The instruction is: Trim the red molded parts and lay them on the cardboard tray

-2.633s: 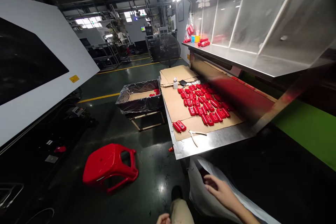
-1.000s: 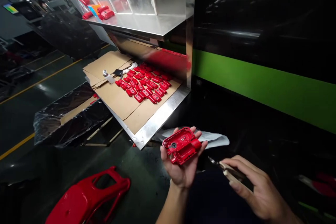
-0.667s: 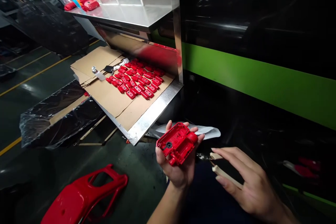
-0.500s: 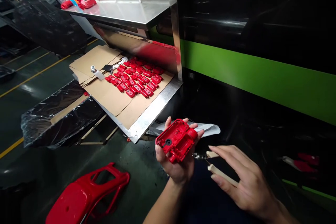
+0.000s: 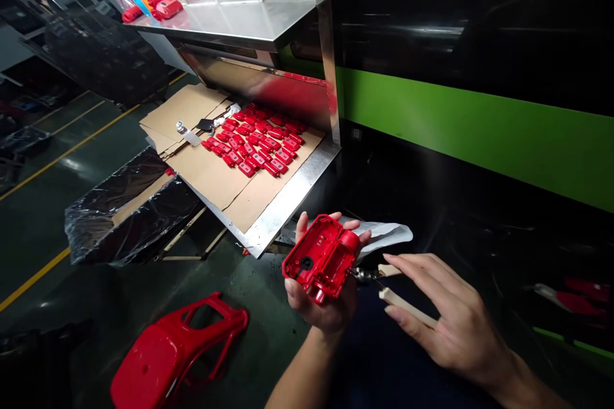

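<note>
Head view: glossy red plastic housing [image 5: 322, 258], hollow, ribbed, one round hole.

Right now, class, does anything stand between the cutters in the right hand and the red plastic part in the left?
Nothing visible: the cutters in the right hand already meet the red part in the left hand.

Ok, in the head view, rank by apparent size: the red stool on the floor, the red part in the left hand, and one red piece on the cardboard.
1. Red stool
2. Red part, though nearness to the camera enlarges it
3. Red piece on the cardboard
</note>
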Motion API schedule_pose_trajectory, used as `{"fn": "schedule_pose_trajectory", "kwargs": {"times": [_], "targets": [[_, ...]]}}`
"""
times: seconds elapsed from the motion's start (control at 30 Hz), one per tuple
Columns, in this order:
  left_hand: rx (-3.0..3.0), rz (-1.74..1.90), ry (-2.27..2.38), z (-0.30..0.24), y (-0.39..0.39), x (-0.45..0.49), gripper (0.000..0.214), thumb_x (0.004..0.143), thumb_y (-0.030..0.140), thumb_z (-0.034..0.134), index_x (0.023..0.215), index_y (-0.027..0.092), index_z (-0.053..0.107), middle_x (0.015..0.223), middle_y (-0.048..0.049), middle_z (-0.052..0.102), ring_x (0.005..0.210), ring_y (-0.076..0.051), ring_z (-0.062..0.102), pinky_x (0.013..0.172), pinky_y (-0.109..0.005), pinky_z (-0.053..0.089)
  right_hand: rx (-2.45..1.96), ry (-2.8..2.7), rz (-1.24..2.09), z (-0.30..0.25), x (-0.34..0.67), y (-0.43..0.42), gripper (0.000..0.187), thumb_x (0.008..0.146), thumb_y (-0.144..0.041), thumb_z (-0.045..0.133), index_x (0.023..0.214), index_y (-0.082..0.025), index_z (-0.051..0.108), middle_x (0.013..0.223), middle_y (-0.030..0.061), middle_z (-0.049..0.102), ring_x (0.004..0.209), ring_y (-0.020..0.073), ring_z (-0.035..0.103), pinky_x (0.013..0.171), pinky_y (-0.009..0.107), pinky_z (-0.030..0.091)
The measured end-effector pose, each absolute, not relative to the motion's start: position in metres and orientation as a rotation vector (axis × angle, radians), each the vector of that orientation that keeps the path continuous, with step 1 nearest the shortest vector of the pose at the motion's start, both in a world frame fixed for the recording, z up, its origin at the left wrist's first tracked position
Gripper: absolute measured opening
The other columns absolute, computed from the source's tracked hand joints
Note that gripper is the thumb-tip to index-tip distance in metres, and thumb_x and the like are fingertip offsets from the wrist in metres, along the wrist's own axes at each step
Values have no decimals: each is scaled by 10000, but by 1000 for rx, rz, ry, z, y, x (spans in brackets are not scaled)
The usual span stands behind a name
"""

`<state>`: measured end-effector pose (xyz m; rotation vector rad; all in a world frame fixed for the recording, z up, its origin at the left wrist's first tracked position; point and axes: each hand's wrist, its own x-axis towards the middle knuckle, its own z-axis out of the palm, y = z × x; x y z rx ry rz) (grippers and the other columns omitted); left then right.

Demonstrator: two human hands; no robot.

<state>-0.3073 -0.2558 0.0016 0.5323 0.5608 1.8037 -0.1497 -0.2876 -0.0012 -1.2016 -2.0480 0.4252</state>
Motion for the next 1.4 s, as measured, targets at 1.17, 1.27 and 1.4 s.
{"fn": "schedule_pose_trajectory", "kwargs": {"times": [1.17, 1.27, 1.4], "targets": [[903, 1856, 686, -17, -253, -297, 773, 754, 690, 679, 1373, 271, 480, 1311, -144, 565, 1144, -367, 607, 1025, -612, 474, -1156, -2228, 369, 2, -133, -274, 294, 911, -321, 638, 1149, -152, 612, 911, 61, 600, 834, 174, 551, 725, 319, 506], [837, 1895, 750, -21, -252, -297, 832, 723, 745, 671, 1375, 265, 478, 1298, -152, 575, 1184, -412, 584, 1045, -661, 434, -1165, -2109, 494, -4, -137, -275, 290, 902, -326, 646, 1135, -157, 618, 894, 48, 587, 823, 164, 546, 717, 309, 501], [786, 1892, 666, -19, -253, -301, 863, 709, 717, 702, 1401, 264, 453, 1320, -161, 570, 1233, -454, 548, 1081, -643, 406, -1127, -1934, 690, -13, -138, -280, 386, 910, -339, 613, 1246, -153, 581, 1103, 76, 609, 1034, 183, 568, 891, 316, 496]]}}
